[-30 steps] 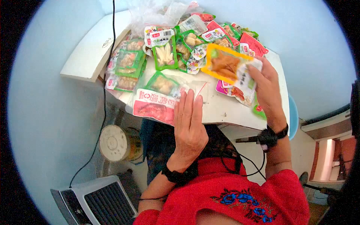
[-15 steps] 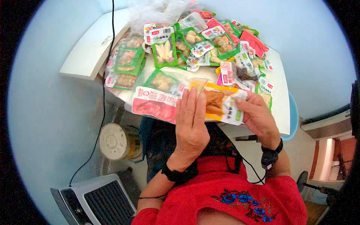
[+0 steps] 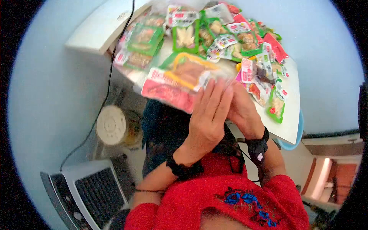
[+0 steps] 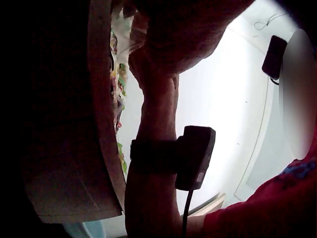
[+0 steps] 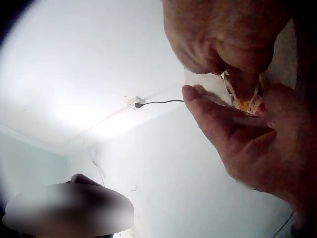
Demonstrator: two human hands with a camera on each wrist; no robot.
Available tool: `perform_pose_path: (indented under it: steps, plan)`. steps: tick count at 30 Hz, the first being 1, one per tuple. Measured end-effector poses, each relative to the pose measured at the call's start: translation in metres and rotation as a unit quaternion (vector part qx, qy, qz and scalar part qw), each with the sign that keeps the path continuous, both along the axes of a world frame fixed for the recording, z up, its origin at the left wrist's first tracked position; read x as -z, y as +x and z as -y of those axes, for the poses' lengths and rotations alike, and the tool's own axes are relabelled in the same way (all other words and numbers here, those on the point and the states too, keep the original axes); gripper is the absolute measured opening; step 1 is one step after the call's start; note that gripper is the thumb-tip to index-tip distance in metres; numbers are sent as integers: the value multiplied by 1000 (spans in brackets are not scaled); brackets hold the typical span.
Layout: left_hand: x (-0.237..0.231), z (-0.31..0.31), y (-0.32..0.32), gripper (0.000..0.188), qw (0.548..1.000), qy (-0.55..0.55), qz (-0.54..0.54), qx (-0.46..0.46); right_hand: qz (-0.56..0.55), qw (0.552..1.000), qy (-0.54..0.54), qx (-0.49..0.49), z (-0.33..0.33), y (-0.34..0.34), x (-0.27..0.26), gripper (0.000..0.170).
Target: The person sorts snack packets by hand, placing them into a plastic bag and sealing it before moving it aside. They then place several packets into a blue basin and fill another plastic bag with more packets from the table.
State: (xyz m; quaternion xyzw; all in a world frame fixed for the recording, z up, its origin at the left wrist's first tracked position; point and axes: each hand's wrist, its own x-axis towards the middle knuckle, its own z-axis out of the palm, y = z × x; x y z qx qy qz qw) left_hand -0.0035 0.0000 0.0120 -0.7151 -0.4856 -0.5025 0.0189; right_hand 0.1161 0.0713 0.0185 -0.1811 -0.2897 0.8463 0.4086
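A clear bag (image 3: 153,74) tilts over the table's front edge in the head view. Inside it lie a red-and-white pack (image 3: 168,94) and, overlapping it, a yellow-edged pack (image 3: 188,71). My left hand (image 3: 209,119) lies over the bag's right end, fingers long and nearly straight, holding the film; its thumb is hidden there. Close against it, my right hand (image 3: 245,111) has bent fingers at the bag's mouth, their tips partly covered. Clear film (image 4: 136,32) shows beside the fingers in the left wrist view.
Green-edged food packs (image 3: 186,38) and red ones (image 3: 276,48) are heaped across the back and right of the white table (image 3: 287,111). More bagged packs (image 3: 143,40) lie at the left. A black cable (image 3: 111,69) hangs at the left; a blue basin (image 3: 295,142) shows below right.
My right hand brought the yellow-edged pack down from the right and it went into the bag, over the red-and-white one. Both hands now meet at the bag's mouth. The head view has shifted.
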Motion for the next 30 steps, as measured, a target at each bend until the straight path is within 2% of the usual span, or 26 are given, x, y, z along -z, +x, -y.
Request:
perform_pose_path:
  steps: [2, 3, 4, 5, 6, 8, 9, 11, 12, 14, 17, 30]
  plan:
    - [3, 1, 0, 48, 1000, -3, 10, 3, -49, 998, -28, 10, 3, -11, -7, 22]
    - [3, 1, 0, 48, 1000, -1, 15, 11, 82, 992, 91, 39, 7, -14, -8, 26]
    - [3, 1, -1, 47, 1000, 3, 21, 21, 207, 953, 213, 68, 15, -14, -10, 31]
    - [3, 1, 0, 47, 999, 5, 27, 16, 322, 881, 332, 96, 21, -11, -11, 35]
    - [3, 1, 0, 46, 999, 6, 28, 15, 425, 781, 442, 122, 22, -6, -11, 40]
    - [4, 3, 1, 46, 999, 10, 32, 16, 414, 825, 379, 60, 6, 7, 18, 45]
    - [4, 3, 1, 45, 999, 11, 32, 19, 423, 813, 397, 49, 5, 6, 17, 45]
    - [3, 4, 1, 46, 999, 9, 28, 18, 182, 958, 221, 21, 6, 0, 19, 45]
    - [3, 5, 1, 46, 999, 7, 26, 18, 64, 990, 124, 11, 6, -4, 20, 46]
    - [5, 5, 2, 47, 999, 11, 37, 20, 19, 997, 68, 3, 7, -8, 18, 45]
    - [5, 4, 3, 47, 999, 16, 39, 19, 35, 998, 46, -1, 7, -17, 15, 44]
    - [11, 5, 6, 47, 999, 7, 35, 36, 144, 986, 83, 6, 6, -19, 2, 39]
